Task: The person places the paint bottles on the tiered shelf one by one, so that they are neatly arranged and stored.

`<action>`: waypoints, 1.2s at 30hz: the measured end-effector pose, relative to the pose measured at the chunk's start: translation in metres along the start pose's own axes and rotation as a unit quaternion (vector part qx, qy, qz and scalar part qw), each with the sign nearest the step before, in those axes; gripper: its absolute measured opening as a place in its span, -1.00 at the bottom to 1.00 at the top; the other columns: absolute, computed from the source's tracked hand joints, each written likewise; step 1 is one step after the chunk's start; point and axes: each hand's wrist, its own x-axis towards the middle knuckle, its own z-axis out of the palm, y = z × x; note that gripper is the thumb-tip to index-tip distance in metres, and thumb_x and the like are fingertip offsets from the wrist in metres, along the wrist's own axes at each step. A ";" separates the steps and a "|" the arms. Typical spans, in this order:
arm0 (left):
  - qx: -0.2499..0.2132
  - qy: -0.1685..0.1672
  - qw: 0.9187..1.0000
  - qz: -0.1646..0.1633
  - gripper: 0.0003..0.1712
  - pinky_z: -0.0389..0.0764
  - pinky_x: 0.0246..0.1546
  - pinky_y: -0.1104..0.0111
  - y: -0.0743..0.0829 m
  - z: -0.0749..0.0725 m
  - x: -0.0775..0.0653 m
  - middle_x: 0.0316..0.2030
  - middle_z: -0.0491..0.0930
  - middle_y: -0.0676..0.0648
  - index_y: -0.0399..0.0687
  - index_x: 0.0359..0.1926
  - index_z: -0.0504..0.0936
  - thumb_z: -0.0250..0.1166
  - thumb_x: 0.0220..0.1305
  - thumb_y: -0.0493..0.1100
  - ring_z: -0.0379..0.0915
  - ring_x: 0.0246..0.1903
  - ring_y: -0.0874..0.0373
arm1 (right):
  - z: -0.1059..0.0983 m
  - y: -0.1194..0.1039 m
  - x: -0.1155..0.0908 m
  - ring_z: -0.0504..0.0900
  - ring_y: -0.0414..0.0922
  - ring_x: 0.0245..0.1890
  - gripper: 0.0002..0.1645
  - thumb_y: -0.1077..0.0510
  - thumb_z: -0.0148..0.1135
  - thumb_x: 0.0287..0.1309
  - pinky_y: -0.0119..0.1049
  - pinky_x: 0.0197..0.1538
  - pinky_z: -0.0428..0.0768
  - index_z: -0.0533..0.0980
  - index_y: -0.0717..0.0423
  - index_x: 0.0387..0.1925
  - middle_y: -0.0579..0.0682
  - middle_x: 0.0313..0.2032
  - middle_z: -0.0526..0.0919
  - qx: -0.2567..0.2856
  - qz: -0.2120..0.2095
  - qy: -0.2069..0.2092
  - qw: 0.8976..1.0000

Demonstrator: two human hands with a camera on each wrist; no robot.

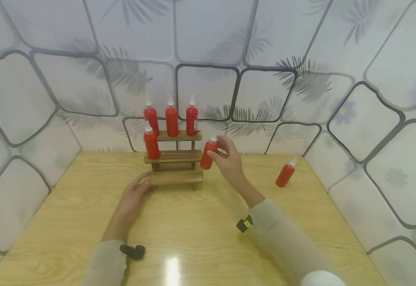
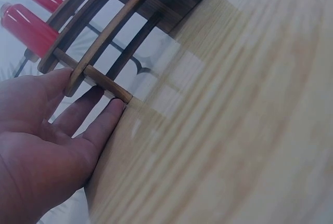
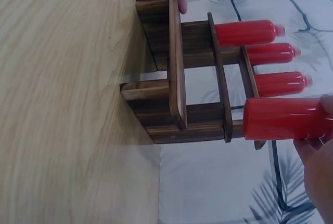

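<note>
My right hand (image 1: 228, 161) grips a red squeeze bottle (image 1: 208, 155) with a white cap, thumb and fingers around its upper part. The bottle leans slightly, beside the right end of a three-step wooden display rack (image 1: 173, 178). In the right wrist view, the held bottle's base (image 3: 255, 119) overlaps the upper steps. My left hand (image 1: 135, 194) holds the left end of the lowest step, thumb at the board and fingers against the side support (image 2: 109, 82). Three red bottles stand on the top step, including one at its right end (image 1: 191, 121). Another bottle (image 1: 152, 145) stands at the middle step's left end.
One more red bottle (image 1: 285, 174) with a white nozzle stands on the wooden table (image 1: 193, 230), right of my right hand. Behind the rack rises a patterned wall (image 1: 208, 91), and side walls flank the table.
</note>
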 end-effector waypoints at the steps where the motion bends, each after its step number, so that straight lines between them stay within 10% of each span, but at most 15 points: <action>1: 0.001 0.000 1.000 0.001 -0.32 0.31 0.49 0.16 0.000 0.000 0.000 0.52 0.05 -0.38 -0.02 0.60 0.02 0.01 0.60 -0.08 0.10 0.49 -0.20 | 0.004 0.000 0.003 0.59 0.07 0.16 -0.33 0.34 0.40 0.18 -0.19 0.23 0.68 0.38 0.26 0.29 0.25 0.13 0.59 -0.001 -0.004 -0.003 1.000; 36: -0.022 0.003 1.000 0.003 -0.34 0.32 0.49 0.20 -0.003 -0.002 0.003 0.47 0.12 -0.39 -0.03 0.59 0.05 0.01 0.60 -0.10 0.12 0.47 -0.20 | 0.107 0.012 0.046 0.60 0.03 0.18 -0.34 0.20 0.35 0.29 -0.21 0.32 0.61 0.36 0.17 0.36 0.13 0.25 0.55 -0.075 -0.034 -0.081 0.993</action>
